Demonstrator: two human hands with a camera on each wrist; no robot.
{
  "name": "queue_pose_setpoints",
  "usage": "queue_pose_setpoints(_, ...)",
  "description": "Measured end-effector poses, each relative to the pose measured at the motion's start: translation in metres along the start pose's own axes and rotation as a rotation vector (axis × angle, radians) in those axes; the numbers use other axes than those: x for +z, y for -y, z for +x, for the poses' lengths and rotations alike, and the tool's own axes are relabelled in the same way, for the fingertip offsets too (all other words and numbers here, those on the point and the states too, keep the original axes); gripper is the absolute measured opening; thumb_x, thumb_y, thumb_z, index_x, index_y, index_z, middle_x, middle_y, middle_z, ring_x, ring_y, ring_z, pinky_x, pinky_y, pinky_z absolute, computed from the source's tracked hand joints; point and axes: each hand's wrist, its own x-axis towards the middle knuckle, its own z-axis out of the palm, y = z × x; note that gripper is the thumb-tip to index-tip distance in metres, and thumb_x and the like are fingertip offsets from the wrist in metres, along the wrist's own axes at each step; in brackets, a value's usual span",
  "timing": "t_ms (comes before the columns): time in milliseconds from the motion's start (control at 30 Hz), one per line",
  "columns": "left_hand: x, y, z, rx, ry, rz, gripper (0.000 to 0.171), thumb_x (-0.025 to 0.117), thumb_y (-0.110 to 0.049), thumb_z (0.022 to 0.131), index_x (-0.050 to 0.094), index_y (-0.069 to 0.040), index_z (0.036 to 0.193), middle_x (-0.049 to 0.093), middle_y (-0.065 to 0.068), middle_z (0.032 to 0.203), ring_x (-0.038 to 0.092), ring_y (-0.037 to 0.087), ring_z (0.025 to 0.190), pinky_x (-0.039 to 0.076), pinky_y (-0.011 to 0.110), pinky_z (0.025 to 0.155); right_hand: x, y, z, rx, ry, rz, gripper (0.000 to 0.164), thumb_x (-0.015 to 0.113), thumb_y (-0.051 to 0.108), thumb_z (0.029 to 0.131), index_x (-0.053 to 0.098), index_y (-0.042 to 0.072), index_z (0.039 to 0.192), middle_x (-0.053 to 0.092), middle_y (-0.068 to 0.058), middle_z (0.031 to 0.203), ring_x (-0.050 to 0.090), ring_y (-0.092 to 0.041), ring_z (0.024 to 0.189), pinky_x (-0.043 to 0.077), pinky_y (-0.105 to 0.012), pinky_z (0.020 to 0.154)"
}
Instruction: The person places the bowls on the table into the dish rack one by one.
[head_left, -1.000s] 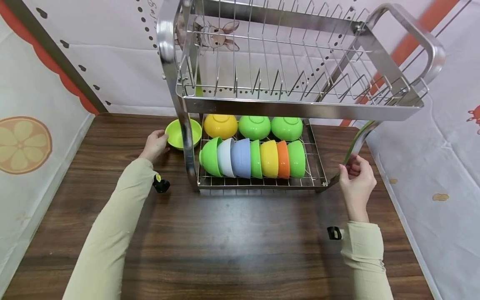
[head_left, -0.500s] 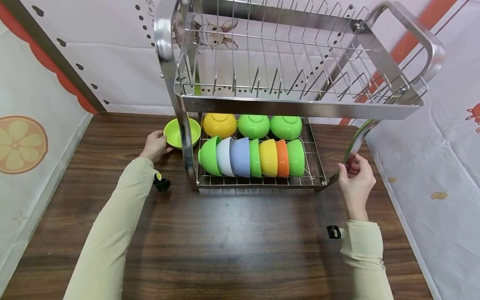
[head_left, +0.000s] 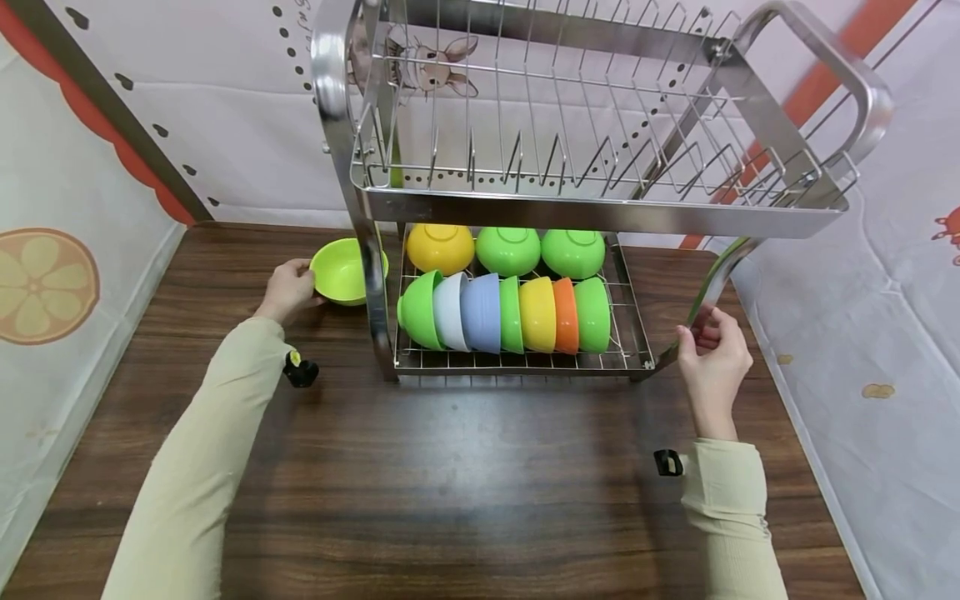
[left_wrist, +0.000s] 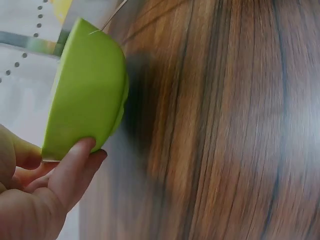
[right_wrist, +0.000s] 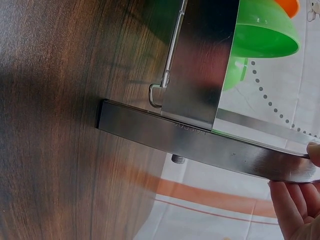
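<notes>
My left hand [head_left: 287, 290] pinches the near-side rim of a lime green bowl [head_left: 341, 275], just left of the metal dish rack [head_left: 600, 218]. In the left wrist view, thumb and fingers grip the edge of that bowl [left_wrist: 90, 90], and its shadow falls on the wood. Part of the bowl is hidden behind the rack's left leg. On the other side, my right hand [head_left: 714, 367] holds the rack's right front leg [head_left: 726, 273]. The right wrist view has the fingers of my right hand [right_wrist: 295, 210] round the flat metal leg [right_wrist: 200, 142].
The lower tier bears a front row of nested bowls on their sides, among them a blue bowl [head_left: 481, 313] and an orange bowl [head_left: 566, 315]. Behind them lie a yellow bowl [head_left: 440, 248] and two green ones. Above is a wire upper tier.
My left hand and the lime green bowl have moved left, away from the rack's left leg. The right hand keeps its hold on the right leg, and the rack stays in place.
</notes>
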Motion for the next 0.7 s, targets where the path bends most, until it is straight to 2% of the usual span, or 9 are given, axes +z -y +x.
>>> queue_pose_setpoints(100, -0.011, -0.002, -0.010, 0.086, 0.002, 0.134, 0.047, 0.026, -0.013, 0.096, 0.029, 0.011, 0.135, 0.043, 0.031, 0.122, 0.056, 0.015, 0.078, 0.052, 0.025, 0.065, 0.000, 0.000, 0.000, -0.002, 0.000, -0.002, 0.032, 0.068, -0.001, 0.075, 0.060, -0.007, 0.105, 0.057, -0.021, 0.079, 0.042, 0.016, 0.063, 0.034, 0.001, 0.059)
queue_pose_setpoints(233, -0.024, -0.007, -0.026, 0.187, 0.011, 0.302, 0.046, 0.027, -0.017, 0.097, 0.035, 0.010, 0.133, 0.050, 0.030, 0.115, 0.057, 0.022, 0.080, 0.049, 0.031, 0.065, 0.000, 0.000, 0.000, -0.003, -0.005, -0.013, 0.031, 0.068, 0.000, 0.075, 0.061, -0.007, 0.104, 0.057, -0.020, 0.077, 0.042, 0.017, 0.062, 0.034, 0.001, 0.059)
queue_pose_setpoints(500, -0.055, -0.008, -0.052, 0.248, 0.095, 0.411, 0.044, 0.031, -0.021, 0.098, 0.040, 0.007, 0.130, 0.056, 0.029, 0.104, 0.057, 0.010, 0.066, 0.051, 0.032, 0.059, 0.000, 0.001, 0.000, 0.005, 0.008, -0.016, 0.031, 0.067, 0.003, 0.077, 0.061, -0.006, 0.106, 0.057, -0.019, 0.078, 0.042, 0.017, 0.063, 0.034, 0.001, 0.059)
queue_pose_setpoints(700, -0.064, -0.009, -0.066, 0.297, 0.195, 0.501, 0.041, 0.035, -0.019, 0.098, 0.043, 0.005, 0.129, 0.057, 0.028, 0.104, 0.057, 0.015, 0.066, 0.048, 0.029, 0.055, 0.000, 0.001, 0.000, -0.010, -0.007, -0.016, 0.031, 0.067, 0.001, 0.075, 0.061, -0.006, 0.104, 0.057, -0.020, 0.076, 0.041, 0.017, 0.061, 0.034, 0.002, 0.058)
